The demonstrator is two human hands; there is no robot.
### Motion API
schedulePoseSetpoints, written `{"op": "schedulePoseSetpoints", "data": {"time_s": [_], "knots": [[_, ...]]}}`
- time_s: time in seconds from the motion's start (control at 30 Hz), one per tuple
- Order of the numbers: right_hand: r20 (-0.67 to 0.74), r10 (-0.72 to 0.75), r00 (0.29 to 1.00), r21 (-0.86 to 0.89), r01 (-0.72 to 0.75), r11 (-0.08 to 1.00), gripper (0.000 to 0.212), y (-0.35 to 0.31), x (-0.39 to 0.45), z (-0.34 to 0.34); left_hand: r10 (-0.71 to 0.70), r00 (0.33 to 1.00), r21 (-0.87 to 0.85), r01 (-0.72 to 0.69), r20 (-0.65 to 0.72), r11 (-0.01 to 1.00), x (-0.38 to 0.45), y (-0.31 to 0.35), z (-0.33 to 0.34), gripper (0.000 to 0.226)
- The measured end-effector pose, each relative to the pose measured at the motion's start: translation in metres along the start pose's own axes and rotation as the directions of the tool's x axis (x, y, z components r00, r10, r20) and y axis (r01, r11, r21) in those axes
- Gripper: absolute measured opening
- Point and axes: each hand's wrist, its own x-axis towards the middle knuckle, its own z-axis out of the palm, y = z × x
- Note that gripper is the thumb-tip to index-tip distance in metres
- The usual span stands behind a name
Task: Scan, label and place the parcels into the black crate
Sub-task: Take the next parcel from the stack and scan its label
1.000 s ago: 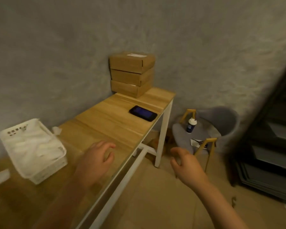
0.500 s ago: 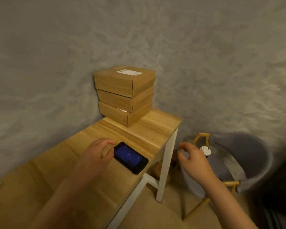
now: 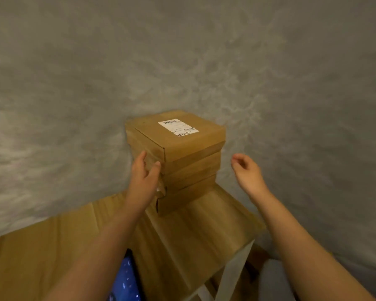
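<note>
A grey textured wall (image 3: 182,61) fills the upper frame. Below it a wooden table (image 3: 193,231) runs from the lower left toward the centre right, and against the wall at its far end stands a stack of cardboard parcels (image 3: 178,166), about three flat boxes high, in the middle of the frame. The top parcel (image 3: 182,137) sits slightly askew on the ones under it and carries a white shipping label (image 3: 178,127) with barcodes facing up.

The left hand (image 3: 144,172) is at the stack's left front edge, thumb spread from straight fingers (image 3: 140,158) that lie against the side of the upper boxes and curl round nothing. The right hand (image 3: 246,170) hovers to the right of the stack, apart from it, fingers loosely bent and empty.

The step in hand looks like lifting the top parcel off the stack. To do it well, the right hand should come in to the opposite side so both palms clamp only the top box, then raise it straight up, label kept upward for scanning, so the lower boxes do not slide.

At the bottom centre, partly under the left forearm, lies a phone (image 3: 126,279) with a lit blue screen, probably the scanner. The black crate is out of view.
</note>
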Motion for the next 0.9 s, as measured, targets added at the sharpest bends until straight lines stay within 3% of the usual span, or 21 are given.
{"op": "schedulePoseSetpoints", "data": {"time_s": [0.23,0.43,0.63,0.77,0.9], "knots": [[0.057,0.04,0.998,0.175,-0.05,0.983,0.058,-0.023,0.086,0.029,0.051,0.992,0.112,-0.039,-0.114,0.993,0.013,0.009,0.03,0.069],[-0.005,-0.031,1.0,0.253,0.031,0.967,0.064,-0.022,0.091,0.047,0.007,0.998,-0.032,-0.009,-0.06,0.999,0.015,0.003,0.025,0.085],[-0.062,-0.124,0.99,0.345,0.138,0.929,0.05,-0.044,0.049,0.053,0.022,0.996,-0.163,-0.036,-0.084,0.986,-0.004,0.014,-0.006,0.072],[-0.087,-0.214,0.973,0.422,0.231,0.877,0.039,-0.067,0.002,0.067,0.05,0.979,-0.212,-0.093,-0.2,0.973,-0.029,0.016,-0.05,0.05],[-0.045,-0.229,0.972,0.477,0.222,0.85,0.033,-0.081,-0.063,0.097,0.05,0.953,-0.222,-0.12,-0.298,0.968,-0.058,-0.002,-0.109,0.034]]}}
